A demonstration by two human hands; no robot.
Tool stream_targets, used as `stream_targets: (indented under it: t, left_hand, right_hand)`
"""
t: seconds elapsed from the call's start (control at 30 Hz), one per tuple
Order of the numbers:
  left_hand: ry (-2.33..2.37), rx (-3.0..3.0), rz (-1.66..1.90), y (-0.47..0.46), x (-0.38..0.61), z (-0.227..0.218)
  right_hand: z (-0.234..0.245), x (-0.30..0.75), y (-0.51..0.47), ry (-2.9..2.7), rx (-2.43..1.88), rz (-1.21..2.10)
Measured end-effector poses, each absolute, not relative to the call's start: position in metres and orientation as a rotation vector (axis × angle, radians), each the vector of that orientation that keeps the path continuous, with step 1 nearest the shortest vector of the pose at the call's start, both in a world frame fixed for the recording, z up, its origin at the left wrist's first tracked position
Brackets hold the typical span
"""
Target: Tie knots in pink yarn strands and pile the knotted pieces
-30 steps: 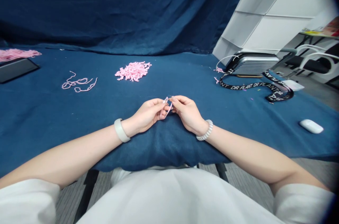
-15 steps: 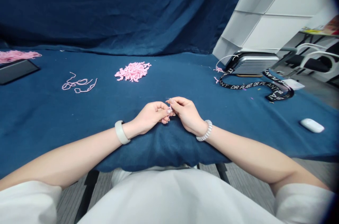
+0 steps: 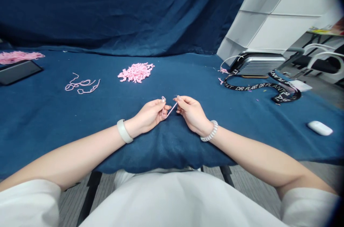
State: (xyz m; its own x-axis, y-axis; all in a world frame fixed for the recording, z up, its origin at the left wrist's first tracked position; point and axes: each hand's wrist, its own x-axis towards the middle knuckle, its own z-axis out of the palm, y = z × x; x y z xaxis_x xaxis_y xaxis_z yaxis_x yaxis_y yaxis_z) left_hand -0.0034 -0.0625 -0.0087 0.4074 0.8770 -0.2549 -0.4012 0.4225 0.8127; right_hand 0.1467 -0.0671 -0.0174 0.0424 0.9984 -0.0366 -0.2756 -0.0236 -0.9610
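Observation:
A short length of pink yarn (image 3: 171, 110) runs between my two hands, low over the near part of the table. My left hand (image 3: 152, 113) pinches it between thumb and fingers, and a small loop of it stands up at the thumb tip. The other end is in the closed fingertips of my right hand (image 3: 190, 111). Beyond the hands lies a heap of small pink knotted yarn pieces (image 3: 136, 72). Some loose pink yarn strands (image 3: 82, 84) are spread on the cloth to the left.
Blue cloth (image 3: 80, 123) covers the table. At the far left, a bundle of pink yarn (image 3: 20, 56) lies behind a dark tablet-like slab (image 3: 20, 72). To the right are a silver ridged case (image 3: 262, 65), a black lettered strap (image 3: 255, 87) and a white mouse-shaped object (image 3: 319, 128).
My hands have moved apart from touching each other. The pink yarn, mostly hidden between the fingers before, now shows stretched between them with a loop at my left thumb.

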Motion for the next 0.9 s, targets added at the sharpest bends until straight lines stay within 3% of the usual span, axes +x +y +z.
stream_targets:
  t: [0.9]
  left_hand:
    - [0.686,0.953,0.838,-0.067,-0.0041,-0.0088]
  right_hand:
    - [-0.0133,0.1463,-0.071,-0.987,-0.956,1.442]
